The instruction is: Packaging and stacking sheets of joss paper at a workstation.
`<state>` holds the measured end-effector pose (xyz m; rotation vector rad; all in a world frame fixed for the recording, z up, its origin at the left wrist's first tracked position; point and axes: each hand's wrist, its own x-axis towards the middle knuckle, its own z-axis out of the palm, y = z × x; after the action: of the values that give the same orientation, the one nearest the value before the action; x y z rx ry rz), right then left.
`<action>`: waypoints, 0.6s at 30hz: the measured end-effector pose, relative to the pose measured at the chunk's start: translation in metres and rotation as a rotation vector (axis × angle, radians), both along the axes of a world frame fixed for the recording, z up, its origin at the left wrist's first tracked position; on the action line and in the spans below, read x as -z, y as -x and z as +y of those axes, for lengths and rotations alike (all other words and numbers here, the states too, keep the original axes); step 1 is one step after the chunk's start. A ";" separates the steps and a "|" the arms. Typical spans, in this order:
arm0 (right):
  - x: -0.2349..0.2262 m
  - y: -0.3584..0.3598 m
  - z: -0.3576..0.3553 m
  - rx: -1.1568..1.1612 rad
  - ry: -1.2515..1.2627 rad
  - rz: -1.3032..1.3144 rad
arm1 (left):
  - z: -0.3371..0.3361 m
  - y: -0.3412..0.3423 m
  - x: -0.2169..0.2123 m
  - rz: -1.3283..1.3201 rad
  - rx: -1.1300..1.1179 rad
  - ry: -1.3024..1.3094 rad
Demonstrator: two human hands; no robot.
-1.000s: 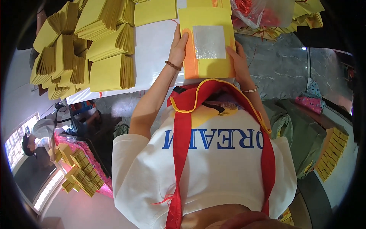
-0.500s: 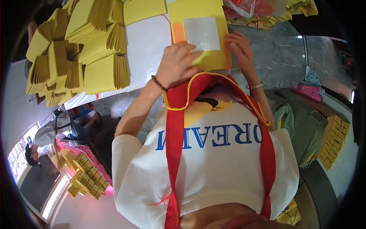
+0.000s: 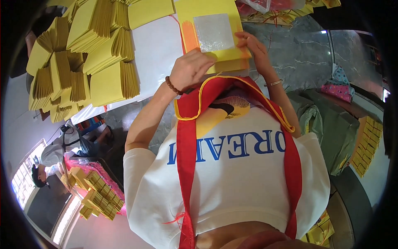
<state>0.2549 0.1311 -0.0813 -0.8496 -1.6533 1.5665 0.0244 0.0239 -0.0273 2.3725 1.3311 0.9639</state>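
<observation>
A yellow paper sheet [image 3: 227, 56] lies at the table's near edge. It carries a silver-white square [image 3: 214, 33] and an orange band on its left side. My left hand [image 3: 191, 68] has its fingers curled over the sheet's near left part, closed on the edge. At the right side, my right hand [image 3: 256, 52] has bent fingers on the paper near its right edge, thumb close to the near corner. The sheet's near edge looks lifted or bent, with more yellow paper beneath. Both fingertips are partly hidden against the paper.
Folded yellow paper bundles [image 3: 110, 83] are piled on the left of the white tabletop [image 3: 155, 54]. Plastic bags [image 3: 269, 5] lie at the far right. Green-covered boxes [image 3: 329, 128] stand right of me. A person [image 3: 68, 139] is at the left beside stacked yellow bundles [image 3: 99, 195].
My left fingers have curled in at the sheet's near edge. My right hand has come inward onto the paper. The near edge now appears raised, and the view has shifted slightly.
</observation>
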 end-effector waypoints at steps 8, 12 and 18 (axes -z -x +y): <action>-0.004 0.006 -0.003 0.060 0.086 0.033 | 0.009 0.007 0.000 -0.421 -0.241 0.643; 0.003 0.002 0.000 -0.025 0.002 0.026 | 0.008 0.009 0.004 -0.550 -0.239 0.720; 0.006 -0.004 -0.001 -0.081 -0.011 0.021 | 0.013 0.011 0.005 -0.579 -0.276 0.739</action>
<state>0.2589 0.1302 -0.0877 -0.7663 -1.6989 1.6143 0.0138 0.0372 -0.0327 1.2694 1.4461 0.9093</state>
